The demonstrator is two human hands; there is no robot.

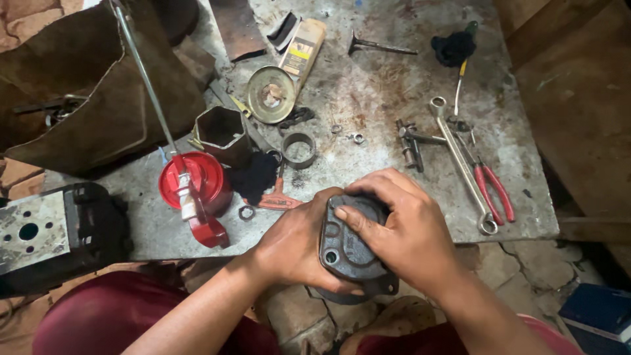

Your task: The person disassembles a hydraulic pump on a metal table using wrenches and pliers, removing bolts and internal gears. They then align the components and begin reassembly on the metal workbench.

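At the near edge of the desk (394,85), just above the person's lap, both hands hold a dark grey cast metal housing (348,253) with round holes and a flat flange at its bottom. The left hand (296,243) wraps the left side of it, with the fingers curled under and behind and the thumb along the lower edge. The right hand (407,230) lies over the top and right side, fingers bent and pressed on the casting, the fingertips reaching to its upper left corner. So both hands are closed around the part, not spread.

I think this housing is heavy and completely stiff, and its surface looks a little oily, so it may slip. A good hold seems to be at the thick body and the flange, with a hand under it, as the left one is now. Both forearms come up from the near side and meet at the part, with the wrists slightly bent inward.

Farther on the desk, to the left, stands a red oil can (194,184) with a long spout, and beside it a hexagonal metal tube (220,131). To the right lie a long combination wrench (460,164) and red-handled pliers (493,190). A metal ring (299,150) lies near the middle.
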